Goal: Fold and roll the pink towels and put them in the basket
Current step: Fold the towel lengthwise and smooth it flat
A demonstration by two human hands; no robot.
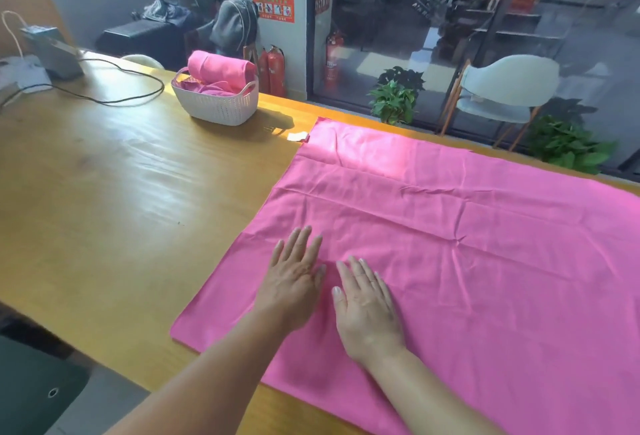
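Pressing flat, we see the left hand (294,282) and right hand (367,306) side by side, fingers straight, palms down on the spread pink towel (467,244) near its left edge. The towel's near edge overhangs the table (104,209); its far edge runs close to the table's far rim. Left of it lies bare wood. The basket (218,105), holding rolled pink towels (221,69), stands well apart beyond the far left corner
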